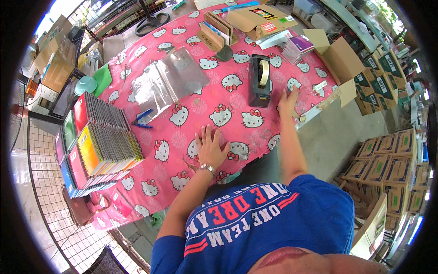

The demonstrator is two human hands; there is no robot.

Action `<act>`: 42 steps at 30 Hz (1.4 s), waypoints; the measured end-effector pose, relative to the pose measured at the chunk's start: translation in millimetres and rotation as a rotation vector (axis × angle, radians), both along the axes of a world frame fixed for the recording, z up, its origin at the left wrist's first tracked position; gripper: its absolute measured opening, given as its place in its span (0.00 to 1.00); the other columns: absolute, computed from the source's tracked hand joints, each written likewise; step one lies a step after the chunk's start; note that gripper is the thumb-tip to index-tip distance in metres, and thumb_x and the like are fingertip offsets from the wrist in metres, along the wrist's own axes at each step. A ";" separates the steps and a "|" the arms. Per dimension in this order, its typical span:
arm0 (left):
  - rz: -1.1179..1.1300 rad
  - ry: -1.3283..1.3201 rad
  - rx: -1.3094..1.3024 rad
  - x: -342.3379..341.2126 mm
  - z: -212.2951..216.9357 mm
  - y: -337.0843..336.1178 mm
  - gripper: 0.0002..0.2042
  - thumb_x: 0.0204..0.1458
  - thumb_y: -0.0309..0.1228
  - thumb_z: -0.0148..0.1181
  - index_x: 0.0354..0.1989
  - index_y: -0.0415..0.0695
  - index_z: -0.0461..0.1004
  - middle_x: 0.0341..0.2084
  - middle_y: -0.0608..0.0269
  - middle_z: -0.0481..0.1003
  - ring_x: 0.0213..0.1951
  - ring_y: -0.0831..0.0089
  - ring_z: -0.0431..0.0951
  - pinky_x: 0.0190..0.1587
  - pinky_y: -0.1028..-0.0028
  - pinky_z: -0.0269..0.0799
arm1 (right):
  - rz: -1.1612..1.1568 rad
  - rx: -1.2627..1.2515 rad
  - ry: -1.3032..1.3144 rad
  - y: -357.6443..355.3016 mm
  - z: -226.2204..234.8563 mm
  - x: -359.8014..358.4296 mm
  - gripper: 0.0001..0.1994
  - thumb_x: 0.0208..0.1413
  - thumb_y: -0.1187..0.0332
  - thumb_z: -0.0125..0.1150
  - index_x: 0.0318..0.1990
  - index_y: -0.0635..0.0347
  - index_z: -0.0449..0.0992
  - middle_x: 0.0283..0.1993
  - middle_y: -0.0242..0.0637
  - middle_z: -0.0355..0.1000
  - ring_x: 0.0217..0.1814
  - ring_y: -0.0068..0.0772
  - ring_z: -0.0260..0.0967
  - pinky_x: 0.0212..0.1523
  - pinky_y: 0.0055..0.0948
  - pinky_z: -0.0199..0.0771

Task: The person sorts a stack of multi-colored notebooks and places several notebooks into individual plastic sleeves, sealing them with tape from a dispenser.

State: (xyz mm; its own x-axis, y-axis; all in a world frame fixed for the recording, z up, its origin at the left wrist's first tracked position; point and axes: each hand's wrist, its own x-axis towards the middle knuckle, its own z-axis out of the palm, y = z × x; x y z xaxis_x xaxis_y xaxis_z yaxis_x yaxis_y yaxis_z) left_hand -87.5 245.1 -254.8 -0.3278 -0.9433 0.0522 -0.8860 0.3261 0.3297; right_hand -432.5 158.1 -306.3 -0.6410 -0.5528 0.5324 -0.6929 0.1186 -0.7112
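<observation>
Hands are resting flat on the counter (182, 132), which is wearing a pink cloth printed with cartoon cats. The left hand (211, 148) is lying palm down with its fingers spread wide near the front edge, holding nothing, a metal watch (207, 168) sitting on its wrist. The right hand (288, 101) is stretching further out, fingers open and flat on the cloth, just beside the black tape dispenser (259, 80), which is standing upright near the middle of the counter; whether the hand is touching it is not clear. Clear plastic sleeves (169, 80) are lying to the left of the dispenser, well apart from both hands, with blue-handled scissors (143, 118) near their lower corner. Stacks of spiral notebooks (98, 137) are sitting along the left edge in fanned rows. Open cardboard boxes (260, 20) are resting at the far end, and another open box (340, 61) is sitting at the right edge, beyond the right hand.
</observation>
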 end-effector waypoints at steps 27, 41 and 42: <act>-0.016 0.645 -0.092 131.6 13.9 39.1 0.16 0.51 0.31 0.56 0.49 0.44 0.72 0.48 0.53 0.72 0.57 0.55 0.66 0.60 0.60 0.58 | 0.356 0.039 0.288 -26.1 182.8 74.7 0.11 0.50 0.67 0.60 0.41 0.59 0.77 0.39 0.44 0.75 0.43 0.45 0.73 0.46 0.40 0.71; 0.105 0.108 -0.027 135.0 -4.0 75.6 0.22 0.47 0.41 0.59 0.51 0.49 0.69 0.61 0.54 0.60 0.66 0.54 0.52 0.68 0.54 0.41 | -0.057 0.411 0.242 -159.2 86.6 -159.0 0.24 0.47 0.62 0.59 0.56 0.45 0.69 0.55 0.57 0.65 0.61 0.56 0.58 0.60 0.43 0.60; 0.098 0.103 -0.020 134.2 -4.7 75.8 0.22 0.47 0.41 0.59 0.51 0.49 0.69 0.61 0.54 0.60 0.66 0.54 0.52 0.68 0.54 0.41 | 0.005 0.397 0.282 -159.0 84.1 -167.8 0.22 0.48 0.64 0.60 0.54 0.44 0.70 0.52 0.55 0.67 0.59 0.55 0.59 0.58 0.43 0.61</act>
